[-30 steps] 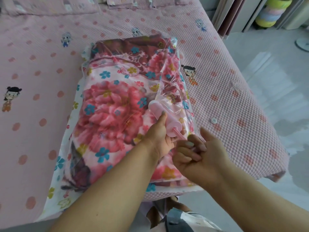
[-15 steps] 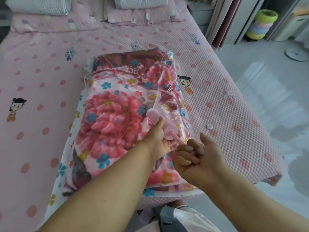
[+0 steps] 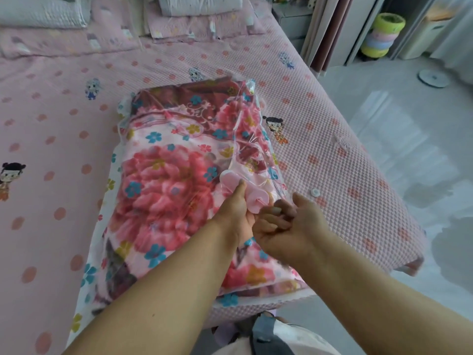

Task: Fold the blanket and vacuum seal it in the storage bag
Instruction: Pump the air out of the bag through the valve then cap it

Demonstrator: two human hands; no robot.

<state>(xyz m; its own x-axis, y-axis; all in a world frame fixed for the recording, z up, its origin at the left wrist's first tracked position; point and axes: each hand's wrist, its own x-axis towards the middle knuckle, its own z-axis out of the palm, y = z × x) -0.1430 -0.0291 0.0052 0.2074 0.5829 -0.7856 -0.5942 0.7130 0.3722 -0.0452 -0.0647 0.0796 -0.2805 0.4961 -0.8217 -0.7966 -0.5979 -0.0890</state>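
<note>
Head view: both hands (image 3: 258,216) grip pump (image 3: 245,193); bag (image 3: 245,139) under.

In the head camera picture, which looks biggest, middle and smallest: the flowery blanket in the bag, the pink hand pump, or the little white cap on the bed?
1. flowery blanket
2. pink hand pump
3. little white cap

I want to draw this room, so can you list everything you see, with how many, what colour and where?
blanket: one, pink and red flowers, folded inside the bag
storage bag: one, clear, on the bed
hand pump: one, pink, on the bag
small cap: one, white, on the bed right of the bag
bed cover: one, pink with dots
pillows: two, pale, at the bed's head
stacked rings: one stack, green, pink, blue, yellow, far right floor
left hand: grips the pump body
right hand: curled around the pump handle
</note>
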